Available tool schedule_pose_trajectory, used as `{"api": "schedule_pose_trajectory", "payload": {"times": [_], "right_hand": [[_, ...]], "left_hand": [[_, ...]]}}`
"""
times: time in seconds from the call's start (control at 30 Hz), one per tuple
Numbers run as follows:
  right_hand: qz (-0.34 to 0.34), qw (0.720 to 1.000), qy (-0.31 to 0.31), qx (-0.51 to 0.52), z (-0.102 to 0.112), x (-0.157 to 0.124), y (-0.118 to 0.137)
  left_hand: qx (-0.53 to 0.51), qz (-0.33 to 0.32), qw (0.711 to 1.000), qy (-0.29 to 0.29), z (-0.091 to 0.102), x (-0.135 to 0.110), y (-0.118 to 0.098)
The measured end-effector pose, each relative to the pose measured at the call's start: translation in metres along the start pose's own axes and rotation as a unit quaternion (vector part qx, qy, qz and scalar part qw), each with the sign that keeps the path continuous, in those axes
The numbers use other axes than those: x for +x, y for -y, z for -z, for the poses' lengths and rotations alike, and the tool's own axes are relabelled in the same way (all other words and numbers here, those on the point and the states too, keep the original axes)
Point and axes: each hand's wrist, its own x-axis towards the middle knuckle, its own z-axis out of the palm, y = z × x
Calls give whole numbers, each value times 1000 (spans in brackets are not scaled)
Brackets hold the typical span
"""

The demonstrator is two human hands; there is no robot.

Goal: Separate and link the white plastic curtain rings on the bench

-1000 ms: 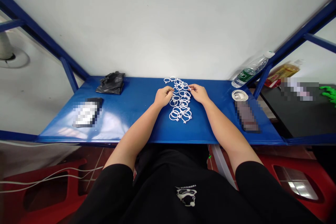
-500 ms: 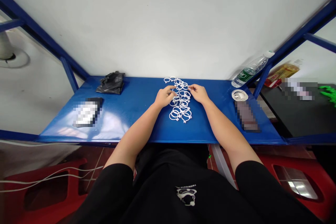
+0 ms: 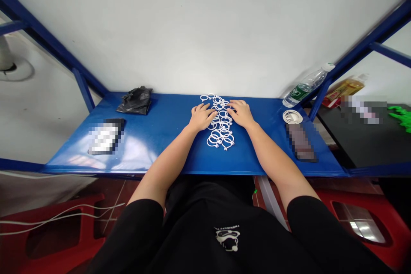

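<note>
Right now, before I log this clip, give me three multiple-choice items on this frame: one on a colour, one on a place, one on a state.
1. What colour are the plastic rings?
A) Green
B) White
C) Black

2. Where does the crumpled black plastic bag lie?
A) On the blue bench top, left of the rings
B) On the floor
C) On a red stool

3. How are the hands placed?
A) Both in the lap
B) One gripping a bottle
C) The left hand and right hand both on the rings

Answers:
1 B: the rings show white against the blue.
2 A: the bag sits toward the bench's back edge.
3 C: fingers of both hands lie over the pile.
</note>
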Motion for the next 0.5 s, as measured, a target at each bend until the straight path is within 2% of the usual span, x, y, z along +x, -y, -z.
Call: {"api": "schedule_pose_trajectory", "payload": {"times": [0.13, 0.23, 0.3, 0.5], "right_hand": [[22, 995, 90, -25, -6, -2, 3], [20, 991, 129, -31, -8, -2, 5], [14, 992, 123, -29, -7, -2, 6], [11, 999, 53, -5, -5, -1, 2]], "left_hand": [[50, 23, 998, 42, 6, -1, -8], [64, 39, 996, 38, 8, 0, -10], [56, 44, 997, 22, 7, 1, -9], [39, 74, 996, -34, 3, 2, 0]]}}
